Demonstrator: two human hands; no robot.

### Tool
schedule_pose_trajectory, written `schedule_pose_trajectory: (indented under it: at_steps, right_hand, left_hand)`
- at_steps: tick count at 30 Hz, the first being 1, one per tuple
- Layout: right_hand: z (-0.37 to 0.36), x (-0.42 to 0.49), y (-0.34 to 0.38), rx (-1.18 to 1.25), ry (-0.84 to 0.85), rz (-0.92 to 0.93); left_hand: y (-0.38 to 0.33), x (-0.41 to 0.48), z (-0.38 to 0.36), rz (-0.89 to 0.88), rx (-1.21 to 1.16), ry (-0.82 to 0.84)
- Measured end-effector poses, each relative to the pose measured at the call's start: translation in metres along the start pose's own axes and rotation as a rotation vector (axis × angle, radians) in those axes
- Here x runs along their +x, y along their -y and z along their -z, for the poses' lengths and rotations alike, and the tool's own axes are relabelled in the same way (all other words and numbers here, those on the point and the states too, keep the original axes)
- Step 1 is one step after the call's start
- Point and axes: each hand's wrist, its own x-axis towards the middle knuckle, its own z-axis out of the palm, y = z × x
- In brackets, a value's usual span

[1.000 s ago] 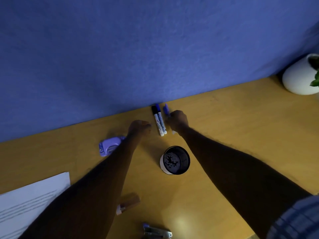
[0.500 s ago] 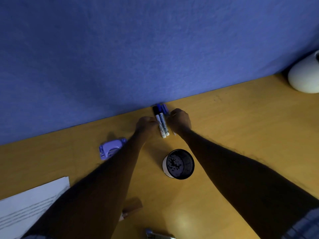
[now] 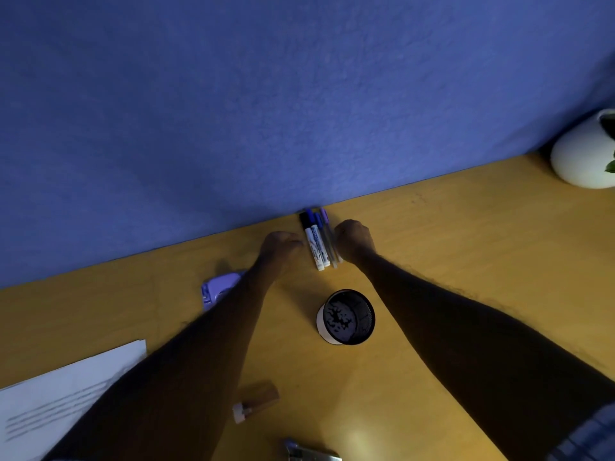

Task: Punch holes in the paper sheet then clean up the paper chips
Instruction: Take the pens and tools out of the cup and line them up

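Paper chips (image 3: 339, 319) seemingly lie in the round black mesh cup (image 3: 366, 331); cleanup looks nearly done. My left hand (image 3: 281, 243) and right hand (image 3: 353, 239) curl beside white-barrelled markers (image 3: 316, 242); I cannot tell their grip.

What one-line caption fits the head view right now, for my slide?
Left hand and right hand flank markers lined against the blue partition; a mesh cup and purple hole punch sit nearby.

Lighting: dim, blue-tinted. Glare: soft patch on desk (image 3: 362, 440), 6 o'clock. Forearms (image 3: 466, 334) reduced to near-black silhouettes. Edges bowed by wide-angle lens; overall soft focus.
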Motion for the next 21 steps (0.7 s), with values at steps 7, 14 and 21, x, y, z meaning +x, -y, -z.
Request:
schedule_pose_trajectory:
  at_steps: [7, 14, 21]
  right_hand:
    - [0.017, -0.017, -0.006, -0.001, 0.049, 0.013]
    - [0.035, -0.052, 0.025, -0.066, 0.012, 0.225]
    - [0.027, -0.124, 0.056, -0.058, -0.058, 0.573]
  left_hand:
    - [0.003, -0.025, 0.026, -0.015, -0.028, -0.046]
    - [0.018, -0.074, 0.058, -0.143, 0.162, -0.120]
    - [0.055, -0.132, 0.074, -0.237, 0.331, -0.145]
